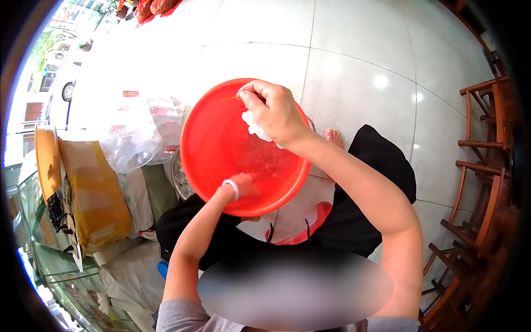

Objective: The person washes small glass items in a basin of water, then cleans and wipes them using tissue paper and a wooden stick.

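Observation:
A large red plastic basin stands between my knees, with some clear water in its bottom. My right hand is above the basin's right side, thumb and forefinger pinched together. A thin orange strand sticks out to the left from those fingertips. Under the curled fingers shows a soft white clump; I cannot tell what it is made of. My left hand, with a pale band at its wrist, reaches into the lower part of the basin. Its fingers are blurred at the water.
Behind the basin's left edge, a metal bowl partly shows. Clear plastic bags and a taped yellow-brown box stand at left. Wooden chairs line the right side. Pale floor tiles surround the basin.

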